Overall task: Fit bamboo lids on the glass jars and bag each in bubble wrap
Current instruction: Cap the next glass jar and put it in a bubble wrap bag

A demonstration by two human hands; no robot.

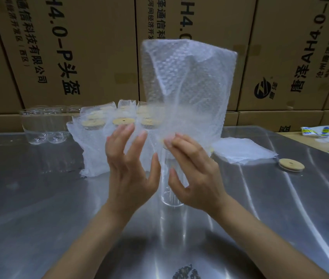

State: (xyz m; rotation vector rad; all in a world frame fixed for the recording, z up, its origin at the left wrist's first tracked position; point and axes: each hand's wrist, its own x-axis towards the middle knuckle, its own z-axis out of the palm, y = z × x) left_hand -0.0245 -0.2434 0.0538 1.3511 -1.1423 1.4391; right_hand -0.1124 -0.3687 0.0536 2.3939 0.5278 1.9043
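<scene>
Glass jar (pixel 172 190) standing on steel table (pixel 38 198), centre. Bubble-wrap bag (pixel 187 87) sitting over jar's top. Left hand (pixel 131 168) flanking jar on left, right hand (pixel 193 172) on right. Wrapped lidded jars (pixel 107 135) standing behind left. Bare jars (pixel 44 125) lying further left. Loose lid (pixel 291 164) lying right, flat bags (pixel 242 150) beside it. Cartons (pixel 79 53) standing behind table.

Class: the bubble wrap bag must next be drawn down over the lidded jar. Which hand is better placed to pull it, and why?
Right. The right hand already pinches the bubble wrap bag at its mouth, over the jar. The left hand is open beside it, gripping nothing.
</scene>
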